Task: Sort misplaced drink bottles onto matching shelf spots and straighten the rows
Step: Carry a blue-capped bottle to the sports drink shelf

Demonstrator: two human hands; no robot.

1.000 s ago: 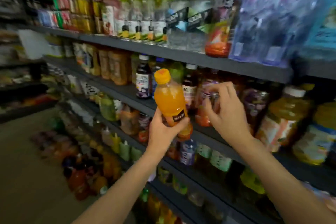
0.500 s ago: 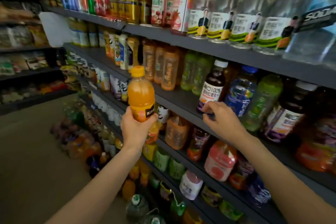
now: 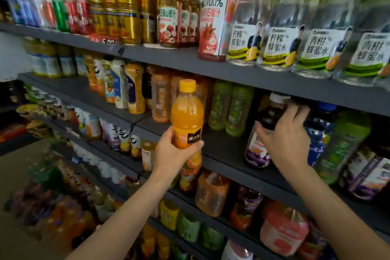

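Shelf (image 3: 232, 76), left hand (image 3: 171, 154) gripping orange bottle (image 3: 186, 116)

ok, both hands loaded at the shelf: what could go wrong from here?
1. The right hand grips the dark purple juice bottle with the white cap, which tilts on the grey shelf board; it could knock the blue-capped bottle beside it.
2. The left hand holds the orange juice bottle with the yellow cap low on its body, so it may tip.
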